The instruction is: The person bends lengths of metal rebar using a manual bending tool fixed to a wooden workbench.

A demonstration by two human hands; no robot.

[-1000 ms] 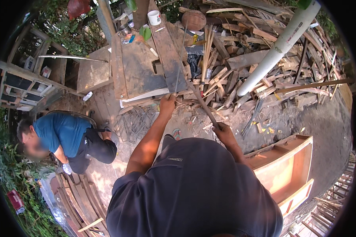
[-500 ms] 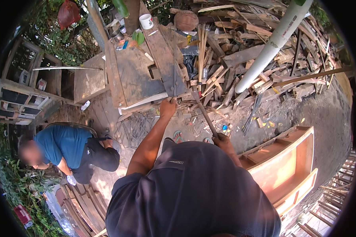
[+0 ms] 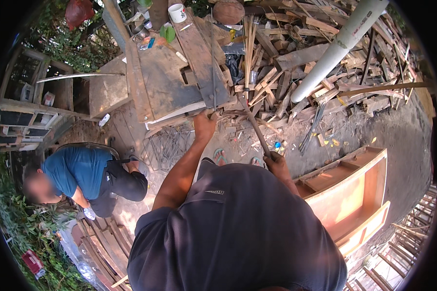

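Note:
At the near edge of a worn wooden workbench, my left hand is closed around the near end of a thin dark metal rod. The rod runs away from me over the bench planks, past a dark metal plate at the edge. My right hand grips the lower end of a long stick-like tool, brown and straight. It slants up and left toward the bench's right corner. Its far end is hard to tell from the wood scraps behind it, so its kind is unclear.
A white mug stands on the bench. Behind lies a large scrap-wood pile, crossed by a grey pipe. A wooden drawer-like frame lies at right. Another person sits bent over at left, beside stacked planks.
My left hand has shifted slightly toward the bench, and more of the rod shows across the planks. The tool in my right hand has moved a little farther from me.

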